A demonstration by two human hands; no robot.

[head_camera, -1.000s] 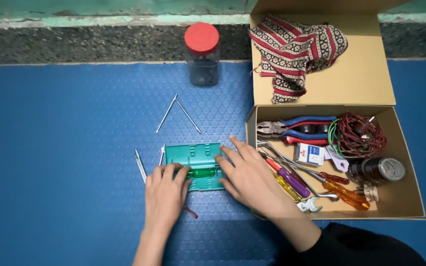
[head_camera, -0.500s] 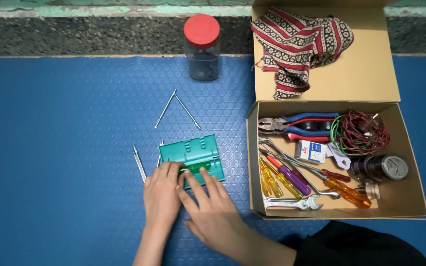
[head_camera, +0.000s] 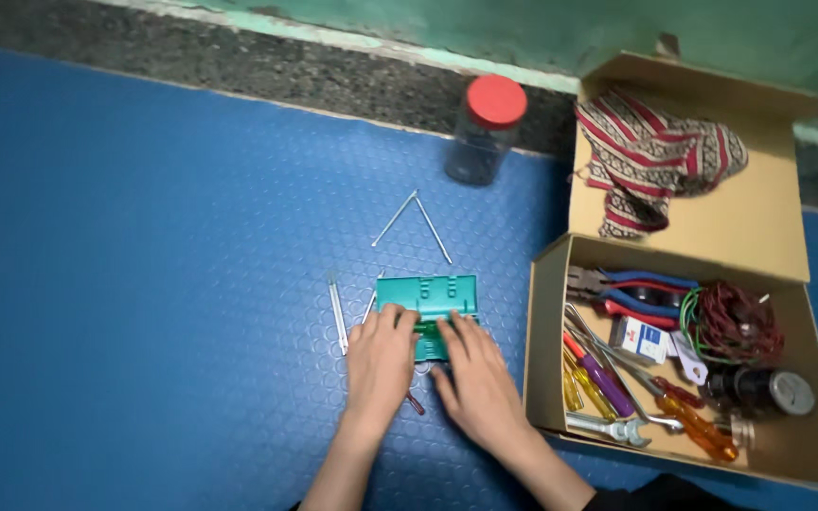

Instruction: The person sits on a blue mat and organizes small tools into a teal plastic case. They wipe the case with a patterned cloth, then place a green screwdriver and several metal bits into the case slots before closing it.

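A small green plastic case (head_camera: 428,295) lies on the blue studded mat (head_camera: 144,284). Both of my hands rest on its near half. My left hand (head_camera: 380,364) covers the left part, fingers curled over the edge. To its right, my right hand (head_camera: 474,378) presses fingers flat on the case. Two thin metal rods (head_camera: 415,220) lie in a peak shape just beyond the case. Another thin metal tool (head_camera: 337,318) lies left of my left hand. A small red-tipped piece (head_camera: 415,405) shows between my wrists.
An open cardboard box (head_camera: 546,350) at the right holds pliers (head_camera: 636,289), screwdrivers (head_camera: 608,383), a wrench, a wire coil (head_camera: 736,322) and a dark jar. A patterned cloth (head_camera: 655,161) lies on its lid. A red-lidded jar (head_camera: 485,128) stands at the mat's far edge.
My right hand came off the box side and settled on the case beside the left hand. The view shifted, so everything sits lower and farther right.
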